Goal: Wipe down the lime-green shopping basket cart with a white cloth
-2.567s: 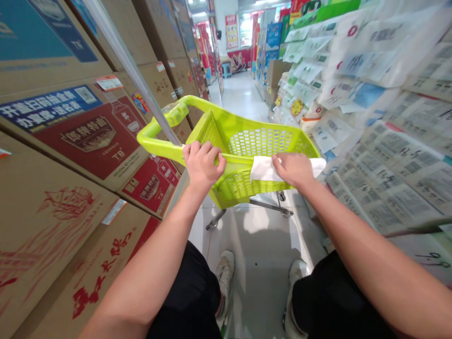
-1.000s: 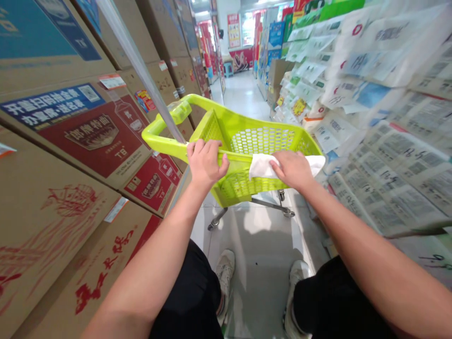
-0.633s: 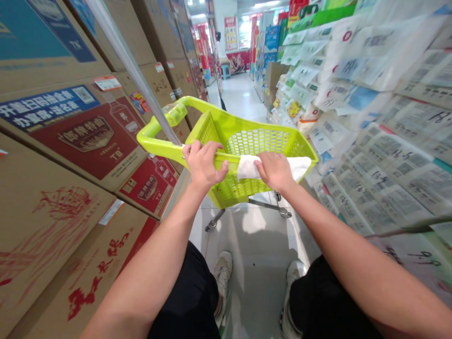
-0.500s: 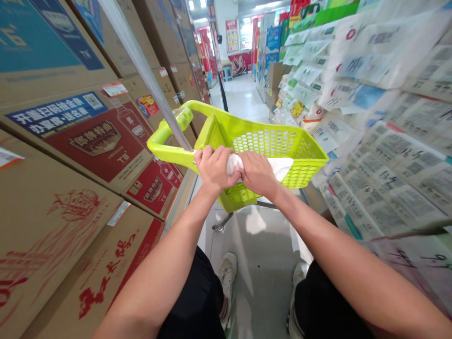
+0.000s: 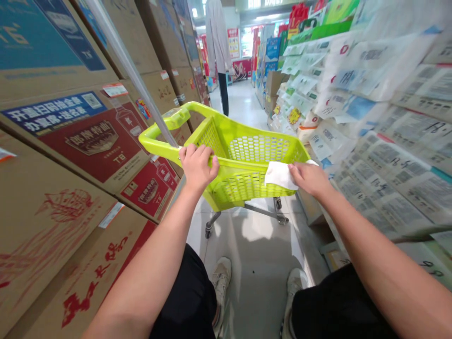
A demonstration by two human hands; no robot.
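A lime-green plastic shopping cart (image 5: 254,146) stands in the aisle in front of me, its basket empty. My left hand (image 5: 197,165) is wrapped round the near rim at its left end. My right hand (image 5: 310,178) presses a white cloth (image 5: 279,175) against the right end of the same rim, fingers closed over the cloth. The cart's green handle loop (image 5: 165,126) sticks out to the left.
Stacked cardboard boxes (image 5: 70,141) wall the left side. Shelves of white packaged goods (image 5: 381,122) line the right. A person (image 5: 218,52) stands further down the tiled aisle beyond the cart. My shoes (image 5: 221,278) are on the floor below.
My right hand slid the cloth left along the rim until it met my left hand, then back to the right end. A person has come into view down the aisle.
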